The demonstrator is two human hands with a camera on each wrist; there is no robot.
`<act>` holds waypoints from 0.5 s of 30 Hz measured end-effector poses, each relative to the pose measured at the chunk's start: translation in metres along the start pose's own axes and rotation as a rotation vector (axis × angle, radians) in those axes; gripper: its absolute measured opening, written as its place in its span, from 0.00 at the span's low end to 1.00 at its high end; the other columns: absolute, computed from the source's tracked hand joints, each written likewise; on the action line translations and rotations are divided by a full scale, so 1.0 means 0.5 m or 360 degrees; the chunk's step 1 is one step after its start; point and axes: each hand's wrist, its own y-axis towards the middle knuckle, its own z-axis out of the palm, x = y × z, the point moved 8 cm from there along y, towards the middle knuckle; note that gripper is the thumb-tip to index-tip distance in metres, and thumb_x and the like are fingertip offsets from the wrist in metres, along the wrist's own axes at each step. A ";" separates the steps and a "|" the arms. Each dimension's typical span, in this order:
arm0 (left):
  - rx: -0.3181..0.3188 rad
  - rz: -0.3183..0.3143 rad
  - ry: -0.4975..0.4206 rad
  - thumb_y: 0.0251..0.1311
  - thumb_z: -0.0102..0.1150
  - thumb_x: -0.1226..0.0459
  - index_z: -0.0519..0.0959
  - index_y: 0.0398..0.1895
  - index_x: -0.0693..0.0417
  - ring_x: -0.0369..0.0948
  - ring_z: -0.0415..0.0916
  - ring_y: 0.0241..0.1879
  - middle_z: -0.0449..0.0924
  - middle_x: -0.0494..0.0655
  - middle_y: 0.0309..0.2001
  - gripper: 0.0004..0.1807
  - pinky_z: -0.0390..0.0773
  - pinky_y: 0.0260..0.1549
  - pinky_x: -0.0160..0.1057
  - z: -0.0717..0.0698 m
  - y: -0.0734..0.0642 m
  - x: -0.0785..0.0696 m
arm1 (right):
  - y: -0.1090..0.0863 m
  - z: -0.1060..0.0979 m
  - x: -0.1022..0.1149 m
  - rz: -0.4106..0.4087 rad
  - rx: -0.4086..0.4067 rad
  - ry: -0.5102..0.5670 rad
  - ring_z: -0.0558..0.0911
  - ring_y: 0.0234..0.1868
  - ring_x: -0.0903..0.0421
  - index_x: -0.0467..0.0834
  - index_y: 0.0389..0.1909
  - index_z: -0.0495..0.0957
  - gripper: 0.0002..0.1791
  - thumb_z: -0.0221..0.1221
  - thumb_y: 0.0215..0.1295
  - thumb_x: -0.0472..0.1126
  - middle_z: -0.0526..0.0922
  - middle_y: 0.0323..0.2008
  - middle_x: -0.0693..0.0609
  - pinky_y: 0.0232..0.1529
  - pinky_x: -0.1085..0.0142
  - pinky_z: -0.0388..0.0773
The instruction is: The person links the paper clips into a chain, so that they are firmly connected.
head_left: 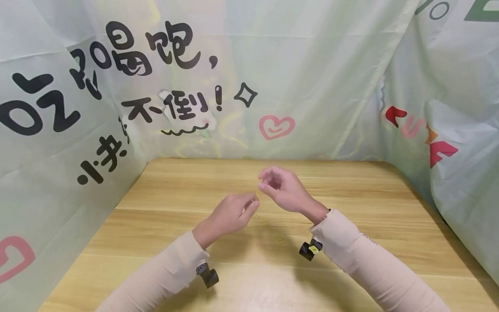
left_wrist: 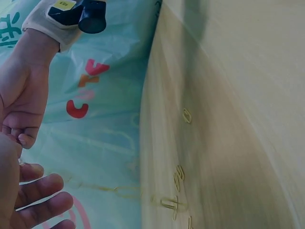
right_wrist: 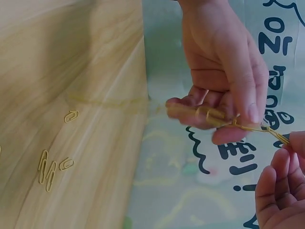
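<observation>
A chain of gold paper clips (right_wrist: 248, 127) runs between the two hands. My left hand (head_left: 231, 212) pinches it between thumb and fingers. Part of the chain lies across its fingers, and the rest dangles, blurred, in both wrist views. My right hand (head_left: 286, 190) is up beside it, thumb and fingertips pinching the clip at the chain's other end in the right wrist view. How the clips link at the fingertips is too small to tell. Several loose gold paper clips (right_wrist: 47, 169) lie on the table below the hands.
The wooden table (head_left: 163, 225) stretches under both arms. Printed fabric curtains (head_left: 292, 78) hang behind it and along both sides. A small black camera is strapped to each wrist, the left camera (head_left: 208, 275) and the right camera (head_left: 310, 250).
</observation>
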 end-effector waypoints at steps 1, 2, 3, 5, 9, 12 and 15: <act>-0.0002 -0.0016 -0.0032 0.70 0.47 0.63 0.77 0.34 0.58 0.35 0.75 0.23 0.78 0.42 0.25 0.11 0.75 0.25 0.30 -0.001 0.002 0.000 | 0.000 -0.001 0.002 -0.0005 0.0003 -0.0006 0.73 0.23 0.56 0.36 0.41 0.76 0.06 0.59 0.64 0.30 0.77 0.27 0.50 0.25 0.68 0.71; -0.0007 -0.0029 -0.0065 0.71 0.46 0.63 0.78 0.36 0.59 0.37 0.77 0.26 0.81 0.44 0.27 0.11 0.77 0.27 0.32 -0.002 0.004 -0.001 | 0.001 -0.002 0.002 -0.0011 0.0004 -0.0012 0.73 0.23 0.56 0.36 0.41 0.76 0.06 0.59 0.64 0.29 0.77 0.27 0.50 0.25 0.68 0.71; -0.0016 -0.0040 -0.0100 0.71 0.46 0.63 0.77 0.37 0.60 0.39 0.79 0.28 0.82 0.46 0.30 0.12 0.78 0.29 0.33 -0.004 0.006 -0.001 | 0.001 -0.002 0.003 -0.0015 0.0005 -0.0017 0.73 0.23 0.56 0.36 0.41 0.76 0.06 0.59 0.64 0.29 0.77 0.27 0.50 0.25 0.68 0.71; -0.0031 -0.0066 -0.0145 0.72 0.45 0.63 0.77 0.40 0.61 0.39 0.79 0.28 0.83 0.47 0.32 0.12 0.78 0.29 0.33 -0.007 0.011 -0.002 | 0.002 -0.003 0.004 -0.0009 0.0012 -0.0022 0.74 0.23 0.56 0.35 0.41 0.76 0.06 0.59 0.64 0.30 0.77 0.27 0.50 0.26 0.68 0.72; -0.0062 -0.0069 -0.0203 0.72 0.44 0.65 0.76 0.42 0.63 0.39 0.77 0.24 0.82 0.50 0.33 0.12 0.77 0.27 0.33 -0.010 0.018 -0.007 | 0.001 -0.001 0.002 0.0017 0.0032 -0.0004 0.76 0.25 0.56 0.35 0.42 0.75 0.06 0.59 0.65 0.30 0.78 0.28 0.50 0.28 0.67 0.74; -0.0112 -0.0023 -0.0196 0.71 0.45 0.67 0.77 0.38 0.63 0.39 0.76 0.22 0.82 0.50 0.31 0.10 0.76 0.25 0.33 -0.013 0.022 -0.013 | 0.001 0.001 0.001 0.0027 0.0042 0.0022 0.76 0.25 0.56 0.35 0.42 0.75 0.06 0.59 0.65 0.30 0.79 0.28 0.50 0.29 0.67 0.75; -0.0160 0.0016 -0.0192 0.69 0.46 0.69 0.77 0.33 0.62 0.38 0.76 0.22 0.81 0.49 0.29 0.10 0.75 0.24 0.32 -0.015 0.024 -0.019 | 0.000 0.001 0.004 0.0013 0.0038 0.0042 0.76 0.24 0.56 0.35 0.41 0.75 0.06 0.59 0.65 0.30 0.78 0.27 0.50 0.27 0.68 0.74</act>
